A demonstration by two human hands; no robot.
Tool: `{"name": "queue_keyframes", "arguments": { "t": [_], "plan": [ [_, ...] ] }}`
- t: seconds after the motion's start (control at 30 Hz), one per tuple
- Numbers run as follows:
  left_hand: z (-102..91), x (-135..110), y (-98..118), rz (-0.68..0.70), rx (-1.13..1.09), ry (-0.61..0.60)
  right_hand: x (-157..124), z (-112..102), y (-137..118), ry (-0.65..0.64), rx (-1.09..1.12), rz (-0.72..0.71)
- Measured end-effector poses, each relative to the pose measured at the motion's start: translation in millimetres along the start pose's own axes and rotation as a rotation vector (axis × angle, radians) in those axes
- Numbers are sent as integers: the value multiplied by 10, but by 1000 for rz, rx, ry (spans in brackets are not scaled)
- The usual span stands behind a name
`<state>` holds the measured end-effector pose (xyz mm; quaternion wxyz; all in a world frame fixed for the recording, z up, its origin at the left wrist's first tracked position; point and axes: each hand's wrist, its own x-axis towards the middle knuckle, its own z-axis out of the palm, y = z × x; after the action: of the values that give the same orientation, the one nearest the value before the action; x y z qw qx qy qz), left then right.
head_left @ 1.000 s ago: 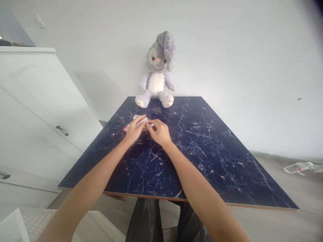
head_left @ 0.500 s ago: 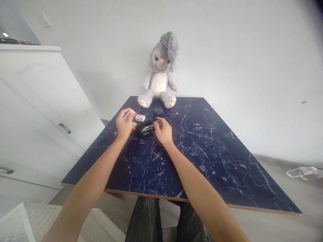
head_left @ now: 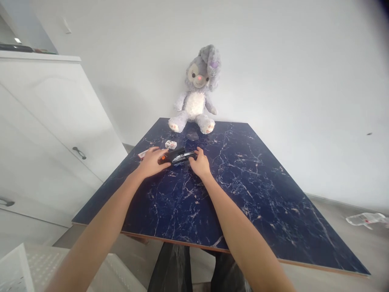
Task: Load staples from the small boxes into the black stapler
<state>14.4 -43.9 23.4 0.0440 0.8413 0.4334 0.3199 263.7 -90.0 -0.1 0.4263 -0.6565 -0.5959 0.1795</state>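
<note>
A black stapler (head_left: 179, 157) with an orange part lies on the dark blue marbled table, its top and its metal staple channel parted. My left hand (head_left: 152, 162) holds its left end, with thumb and fingers on either side of the orange part. At the other end, my right hand (head_left: 200, 162) pinches the tip of the channel between thumb and fingers. Just behind the stapler sits a small white box (head_left: 170, 144) with dark and red print. A flat red-and-white piece (head_left: 142, 154) lies partly hidden beneath my left hand.
A grey plush rabbit (head_left: 196, 103) sits at the table's back edge against the wall, a dark rounded object (head_left: 192, 134) between its feet. White cabinets (head_left: 54, 134) stand left of the table (head_left: 243, 194). Clear plastic (head_left: 366, 219) lies on the floor at right.
My left hand has let go of the red-and-white piece, now lying on the table, and has come right and down onto the stapler. My right hand stays at the stapler's right end.
</note>
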Motion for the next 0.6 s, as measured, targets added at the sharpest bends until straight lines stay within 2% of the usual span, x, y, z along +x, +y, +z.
{"name": "queue_keyframes", "arguments": {
  "t": [0.07, 0.23, 0.33, 0.5, 0.6],
  "plan": [
    [56, -41, 33, 42, 18, -41, 2, 36, -29, -27, 20, -6],
    [137, -58, 110, -27, 61, -31, -72, 136, -214, -192, 149, -60],
    [125, -53, 160, -40, 71, -10, -109, 114, -282, -238, 210, -22],
    [49, -21, 58, -135, -1, 178, -125, 95, -258, -70, 256, 50],
    [17, -23, -105, -205, 73, 82, -119, 114, -240, -44, 247, 49]
  ]
}}
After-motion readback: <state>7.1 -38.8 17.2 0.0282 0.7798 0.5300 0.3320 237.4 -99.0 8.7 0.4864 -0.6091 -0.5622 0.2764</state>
